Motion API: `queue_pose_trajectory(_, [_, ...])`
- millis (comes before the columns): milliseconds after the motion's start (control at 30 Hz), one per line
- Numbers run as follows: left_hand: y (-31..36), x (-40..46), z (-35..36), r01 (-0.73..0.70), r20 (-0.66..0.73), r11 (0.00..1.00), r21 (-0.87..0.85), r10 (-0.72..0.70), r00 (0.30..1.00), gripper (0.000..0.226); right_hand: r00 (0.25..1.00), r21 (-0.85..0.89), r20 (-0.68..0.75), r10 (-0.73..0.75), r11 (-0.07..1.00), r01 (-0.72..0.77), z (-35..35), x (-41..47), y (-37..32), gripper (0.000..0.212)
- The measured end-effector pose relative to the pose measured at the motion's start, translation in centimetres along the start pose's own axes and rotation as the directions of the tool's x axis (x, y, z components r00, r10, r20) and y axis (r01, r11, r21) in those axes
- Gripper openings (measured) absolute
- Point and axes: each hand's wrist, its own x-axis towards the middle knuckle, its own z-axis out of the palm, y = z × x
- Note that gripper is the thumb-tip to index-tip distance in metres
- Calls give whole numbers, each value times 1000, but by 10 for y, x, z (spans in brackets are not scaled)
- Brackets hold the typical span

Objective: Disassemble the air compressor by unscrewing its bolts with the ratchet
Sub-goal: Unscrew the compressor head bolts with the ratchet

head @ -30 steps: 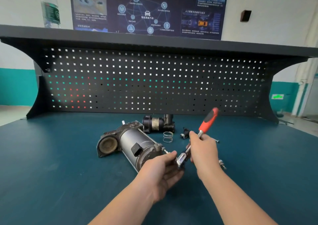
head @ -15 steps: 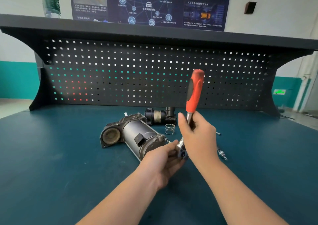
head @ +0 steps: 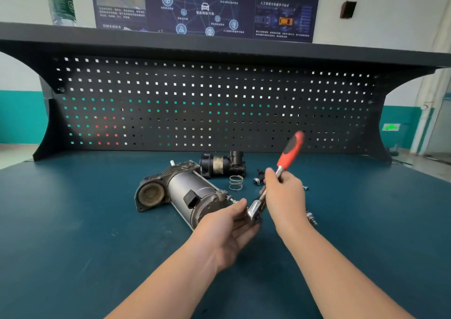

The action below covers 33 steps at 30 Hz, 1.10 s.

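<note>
Since half a second ago the ratchet (head: 280,172) has swung from near upright to leaning right, my right hand (head: 284,196) clenched round its shaft. My left hand (head: 229,228) pinches the chrome head, fingers curled beneath, beside the air compressor (head: 180,194) lying on the table (head: 73,221).

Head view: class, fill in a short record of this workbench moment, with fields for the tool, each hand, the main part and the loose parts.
tool: ratchet, red handle tilted up and to the right
right hand: grips the ratchet's metal shank
left hand: fingers at the ratchet head, by the compressor's near end
main part: air compressor, lying on its side on the bench
loose parts: spring, black cylinder part, small fittings
</note>
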Motion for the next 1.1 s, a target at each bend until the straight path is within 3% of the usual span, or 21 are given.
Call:
queue_pose_trajectory(100, [-1, 0, 1, -21, 28, 999, -41, 22, 999, 13, 928, -137, 42, -371, 918, 373, -3, -12, -11, 35])
queue_pose_trajectory(200, [-2, -1, 1, -37, 48, 998, -50, 40, 998, 13, 770, -150, 139, -622, 756, 638, -3, -21, -14, 37])
queue_pose_trajectory(300, [-1, -1, -1, -24, 64, 999, -23, 26, 998, 11, 582, -161, 223, -782, 560, 813, -2, -25, -14, 34])
queue_pose_trajectory(367, [1, -1, -2, -15, 71, 1000, -5, 16, 997, 10, 578, -157, 212, -788, 556, 816, -1, -24, -12, 34])
queue_pose_trajectory(500, [3, -2, -2, 5, 40, 1000, -4, -5, 999, 11, 838, -113, 95, -537, 831, 545, 2, -21, -10, 32])
queue_pose_trajectory(567, [3, -2, -1, 13, 17, 1000, 16, -13, 1000, 12, 949, -118, 37, -314, 941, 316, 1, -17, -11, 29])
queue_pose_trajectory(633, [3, -1, -2, 27, 5, 999, 34, -27, 1000, 17, 1000, -121, 17, -25, 992, 27, -2, -8, -11, 27])
queue_pose_trajectory(667, [2, -1, -2, 32, 3, 999, 40, -32, 999, 19, 989, -76, 40, 142, 987, -139, -5, -4, -11, 25])
queue_pose_trajectory(733, [2, -1, -2, 30, 4, 999, 43, -31, 1000, 17, 878, 24, 153, 453, 887, -462, -9, 1, -9, 22])
queue_pose_trajectory(800, [2, -1, -2, 23, 6, 999, 39, -23, 1000, 14, 783, 69, 227, 580, 792, -607, -9, 1, -5, 21])
queue_pose_trajectory(833, [2, 0, -1, 21, 5, 999, 37, -21, 1000, 13, 780, 71, 228, 583, 789, -611, -7, 1, -4, 20])
queue_pose_trajectory(900, [1, 0, -2, 18, 6, 999, 34, -18, 1000, 14, 869, 46, 166, 466, 877, -479, -4, 0, -1, 16])
queue_pose_trajectory(1000, [1, 0, -2, 6, 25, 1000, 10, -6, 1000, 17, 994, -128, 80, 70, 990, -59, -4, -3, -7, 18])
queue_pose_trajectory(1100, [2, -2, -1, -22, 55, 1000, 14, 21, 998, 14, 926, -242, 116, -358, 894, 376, -5, -15, -16, 19])
